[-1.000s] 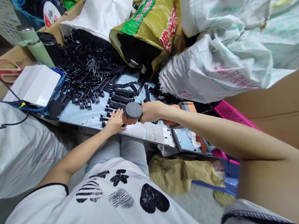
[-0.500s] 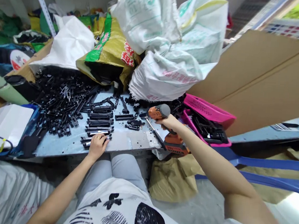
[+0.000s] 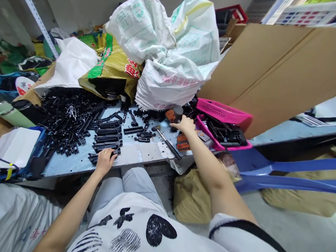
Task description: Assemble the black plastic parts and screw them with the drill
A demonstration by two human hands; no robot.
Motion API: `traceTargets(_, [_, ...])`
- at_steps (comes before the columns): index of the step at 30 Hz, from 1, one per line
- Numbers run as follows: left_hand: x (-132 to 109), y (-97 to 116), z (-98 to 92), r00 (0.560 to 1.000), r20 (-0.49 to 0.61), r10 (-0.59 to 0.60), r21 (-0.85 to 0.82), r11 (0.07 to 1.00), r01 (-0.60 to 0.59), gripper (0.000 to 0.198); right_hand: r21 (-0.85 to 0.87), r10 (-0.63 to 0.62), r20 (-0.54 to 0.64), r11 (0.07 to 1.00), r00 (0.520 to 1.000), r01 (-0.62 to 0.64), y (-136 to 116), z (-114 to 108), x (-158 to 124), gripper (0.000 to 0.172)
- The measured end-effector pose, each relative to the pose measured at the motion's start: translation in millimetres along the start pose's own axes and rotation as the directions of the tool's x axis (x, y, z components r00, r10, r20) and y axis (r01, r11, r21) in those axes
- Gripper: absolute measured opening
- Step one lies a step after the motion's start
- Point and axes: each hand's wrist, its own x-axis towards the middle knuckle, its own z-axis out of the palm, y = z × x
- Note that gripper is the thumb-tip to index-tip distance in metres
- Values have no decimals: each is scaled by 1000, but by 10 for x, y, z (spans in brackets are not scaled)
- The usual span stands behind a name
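Observation:
My left hand (image 3: 105, 159) rests at the front edge of the pale blue table (image 3: 142, 155), fingers together and curled over the nearest black plastic part (image 3: 94, 158) in a row of similar strips (image 3: 106, 138). My right hand (image 3: 185, 124) reaches far across and is closed round the grip of an orange and grey power drill (image 3: 173, 114), which lies on the table beside the pink basket (image 3: 223, 124). The drill's long bit (image 3: 168, 144) points toward the table's front edge, and its orange base (image 3: 182, 142) shows below my wrist.
A large heap of black plastic parts (image 3: 66, 116) covers the table's left. White and yellow woven sacks (image 3: 165, 52) are piled at the back. A cardboard sheet (image 3: 277, 72) leans at the right, above a blue plastic frame (image 3: 283, 174). A white box (image 3: 10, 150) and a green flask (image 3: 8, 115) sit at the left.
My right hand carried the drill from beside my left hand off to the right and laid it down by the pink basket. My head turned right. The left hand stayed on the front parts.

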Motion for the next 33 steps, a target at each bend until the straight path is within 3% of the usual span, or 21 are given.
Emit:
traceTargets(2, [-120, -74, -140, 995, -50, -83, 103, 991, 88, 33, -10, -146, -243, 989, 959, 148, 29, 18, -398, 62])
traceTargets(4, [-272, -205, -290, 980, -93, -177, 163, 968, 190, 33, 55, -314, -337, 935, 888, 351, 59, 170, -858, 46])
traceTargets(7, [-461, -414, -449, 964, -46, -263, 90, 960, 266, 29, 212, -544, -210, 786, 812, 581, 12, 601, -1545, 31])
traceTargets(11, [-493, -544, -471, 940, -19, -339, -78, 938, 337, 26, 454, -597, -139, 670, 790, 587, -341, 1144, -2289, 23])
traceTargets(14, [-423, -548, -410, 924, -72, -376, -82, 925, 370, 23, 545, -672, -118, 572, 731, 614, -626, 1271, -2651, 21])
traceTargets(17, [-375, -539, -352, 905, -127, -406, -80, 913, 399, 26, 567, -746, -92, 505, 659, 651, -681, 1232, -2824, 21])
traceTargets(19, [-362, -546, -325, 900, -147, -411, -74, 912, 404, 28, 576, -727, -99, 515, 679, 635, -557, 1203, -2858, 18])
traceTargets(24, [-347, -572, -277, 897, -169, -407, -39, 913, 407, 29, 587, -498, -125, 660, 858, 469, 154, 1284, -2920, 19])
traceTargets(27, [-347, -562, -265, 897, -190, -399, -39, 916, 399, 29, 595, -343, -94, 733, 935, 329, 613, 1377, -3028, 21])
traceTargets(30, [-374, -566, -260, 902, -221, -370, -54, 928, 368, 30, 602, -265, -40, 763, 963, 235, 880, 1433, -3087, 22])
traceTargets(33, [-403, -586, -215, 900, -255, -353, -52, 934, 352, 31, 616, -256, -43, 755, 966, 227, 850, 1424, -3010, 20])
